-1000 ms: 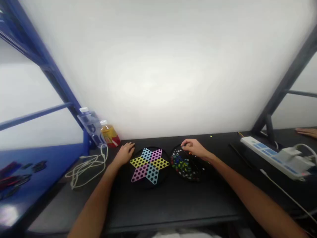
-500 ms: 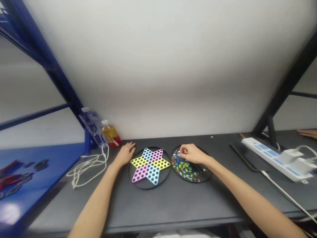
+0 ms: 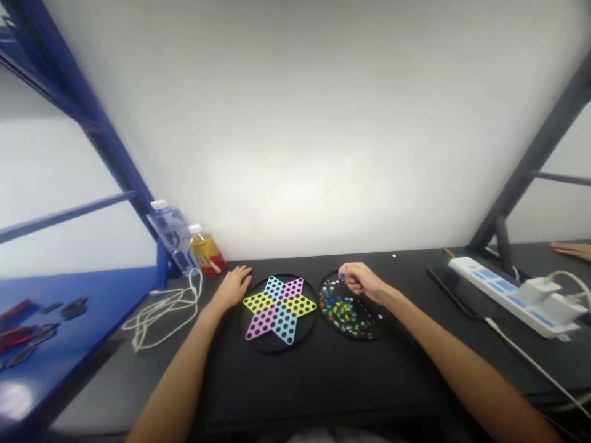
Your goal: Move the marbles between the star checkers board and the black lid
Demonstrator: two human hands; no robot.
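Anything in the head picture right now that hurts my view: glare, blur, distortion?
Head view: glare spot on the blue surface, lower left; bright patch mid-wall; red tools smeared near the left edge. Head view, centre right: marbles look soft, and the blue one at the right hand is barely a dot.

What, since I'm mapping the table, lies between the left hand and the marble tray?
The star-shaped game board lies between the left hand and the marble tray, as the head view shows.
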